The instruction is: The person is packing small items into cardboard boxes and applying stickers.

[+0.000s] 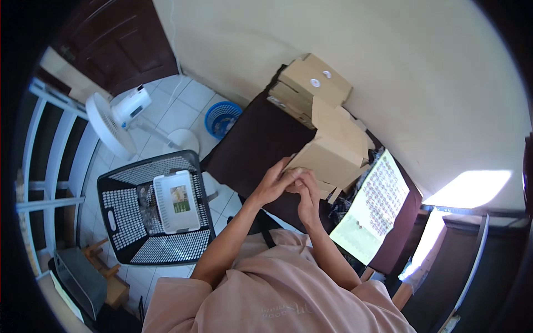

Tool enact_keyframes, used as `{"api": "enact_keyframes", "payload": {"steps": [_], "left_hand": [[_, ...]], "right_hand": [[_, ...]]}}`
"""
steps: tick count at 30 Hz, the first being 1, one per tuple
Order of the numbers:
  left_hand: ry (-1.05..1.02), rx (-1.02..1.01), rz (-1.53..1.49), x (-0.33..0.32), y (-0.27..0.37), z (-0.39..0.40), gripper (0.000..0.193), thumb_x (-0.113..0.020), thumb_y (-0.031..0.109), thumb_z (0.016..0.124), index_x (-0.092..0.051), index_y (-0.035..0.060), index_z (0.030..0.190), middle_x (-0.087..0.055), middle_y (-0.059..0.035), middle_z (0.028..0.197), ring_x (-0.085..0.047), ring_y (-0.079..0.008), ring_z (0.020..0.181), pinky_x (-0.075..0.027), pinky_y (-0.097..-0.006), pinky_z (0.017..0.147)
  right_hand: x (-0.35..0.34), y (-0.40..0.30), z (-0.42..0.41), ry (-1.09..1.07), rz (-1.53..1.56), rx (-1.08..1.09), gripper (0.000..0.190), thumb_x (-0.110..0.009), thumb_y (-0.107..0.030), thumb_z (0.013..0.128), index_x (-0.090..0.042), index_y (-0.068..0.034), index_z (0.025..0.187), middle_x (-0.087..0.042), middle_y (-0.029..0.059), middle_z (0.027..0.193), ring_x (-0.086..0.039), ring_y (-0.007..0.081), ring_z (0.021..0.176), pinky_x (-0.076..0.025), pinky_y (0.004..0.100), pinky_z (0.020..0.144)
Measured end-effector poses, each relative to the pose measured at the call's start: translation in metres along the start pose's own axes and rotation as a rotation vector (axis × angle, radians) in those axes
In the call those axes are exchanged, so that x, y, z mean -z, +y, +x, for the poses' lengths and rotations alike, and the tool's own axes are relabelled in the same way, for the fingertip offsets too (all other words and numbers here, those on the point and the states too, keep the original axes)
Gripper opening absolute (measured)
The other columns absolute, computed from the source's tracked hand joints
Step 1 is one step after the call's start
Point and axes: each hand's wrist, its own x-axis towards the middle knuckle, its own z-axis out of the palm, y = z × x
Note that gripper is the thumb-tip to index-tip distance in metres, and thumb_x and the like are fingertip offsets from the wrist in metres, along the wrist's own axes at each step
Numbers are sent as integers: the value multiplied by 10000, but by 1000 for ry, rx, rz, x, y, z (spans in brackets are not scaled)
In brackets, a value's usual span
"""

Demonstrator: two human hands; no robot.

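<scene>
A cardboard box [337, 158] stands partly folded on a table with a dark brown cloth [258, 141], its long lid panel [337, 123] raised toward the wall. My left hand [272, 183] grips the box's near left corner, fingers behind the panel edge. Close against it, my right hand [307, 187] has its fingers curled at the same corner, overlapping the left thumb. What the fingertips pinch is hidden. To the right of the box lies a pale yellow-green sheet [358, 237] bearing rows of small round items [383, 193].
Behind the box, flat cardboard boxes [312, 79] are stacked by the wall. A black plastic basket [156, 249] holding a white lidded container [179, 220] is at left. Beyond are a white fan [110, 125], a blue basket [222, 118] and a brown door [120, 45].
</scene>
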Motion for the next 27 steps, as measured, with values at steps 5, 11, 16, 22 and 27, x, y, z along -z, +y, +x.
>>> {"api": "enact_keyframes", "payload": {"steps": [5, 11, 16, 22, 27], "left_hand": [[447, 86, -18, 67, -46, -46, 415, -538, 213, 1003, -473, 24, 1367, -604, -71, 1178, -546, -118, 1075, -433, -271, 935], [619, 302, 102, 114, -68, -92, 603, -519, 233, 1008, -220, 225, 1531, -518, -116, 1360, -556, -192, 1139, -450, -326, 946], [569, 403, -93, 119, -43, -91, 622, -499, 93, 982, -229, 266, 1515, -584, -135, 1233, -645, -162, 899, -532, -312, 760], [580, 449, -256, 134, -50, -101, 524, -508, 148, 969, -314, 164, 1456, -610, -133, 1139, -671, -234, 849, -558, -361, 727], [570, 536, -292, 139, -36, -103, 426, -485, 153, 947, -440, 105, 1368, -612, -107, 1103, -650, -230, 835, -558, -344, 692]], "right_hand": [[-26, 18, -7, -264, -109, -49, 194, -565, 28, 856, -643, 12, 1033, -605, 126, 1030, -645, 207, 822, -531, 284, 712], [12, 92, -8, -76, -561, -5, 71, -643, -15, 832, -628, 11, 896, -651, 141, 898, -669, 217, 743, -536, 309, 613], [27, 148, 1, -108, -452, -539, 424, -754, -142, 800, -499, -44, 1125, -657, 130, 870, -654, 195, 748, -524, 316, 653], [18, 154, 11, -146, -20, -581, 231, -653, -35, 866, -548, -43, 1072, -647, 86, 872, -611, 122, 780, -490, 249, 702], [29, 150, 16, -102, 304, -662, 106, -571, -3, 915, -668, -10, 954, -659, 73, 875, -607, 115, 750, -493, 249, 678]]}}
